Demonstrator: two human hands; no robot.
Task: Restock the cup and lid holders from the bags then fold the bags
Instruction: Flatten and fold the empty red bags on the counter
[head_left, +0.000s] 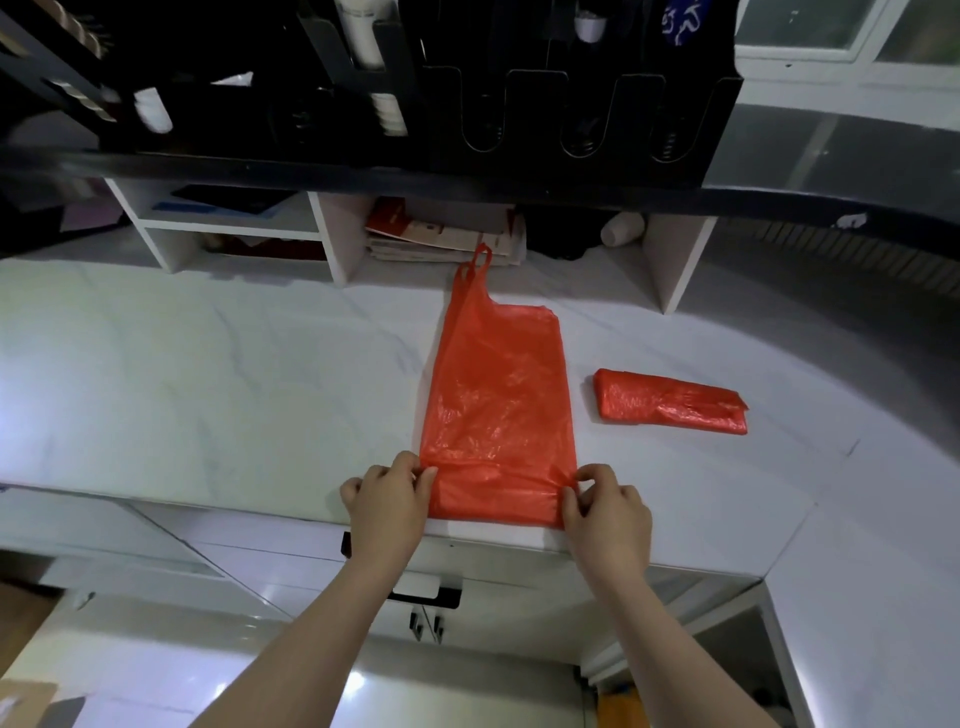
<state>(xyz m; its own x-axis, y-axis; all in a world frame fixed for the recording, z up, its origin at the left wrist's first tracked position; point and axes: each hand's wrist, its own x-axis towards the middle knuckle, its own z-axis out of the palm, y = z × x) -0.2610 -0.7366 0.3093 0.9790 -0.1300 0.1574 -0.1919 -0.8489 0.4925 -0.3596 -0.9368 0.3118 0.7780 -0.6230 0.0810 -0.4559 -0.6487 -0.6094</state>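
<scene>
The left hand (387, 501) and right hand (605, 506) are each pinching a near corner of the flat red plastic carrier bag (498, 405) lying along the white marble counter (208, 374). They are probably starting a fold; keeping both corners level should be giving a square crease, like the folded red bag (670, 401) nearby.

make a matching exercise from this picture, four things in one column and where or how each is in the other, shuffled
Column 1
1. spread red bag
2. folded red bag
3. left hand
4. black holder rack

Column 2
a. pinches a near corner of the spread red bag
b. compact bundle on the counter, off to the right
c. on the dark shelf above
d. lies flat, handles pointing away

Pairs: 1-d, 2-b, 3-a, 4-c
</scene>
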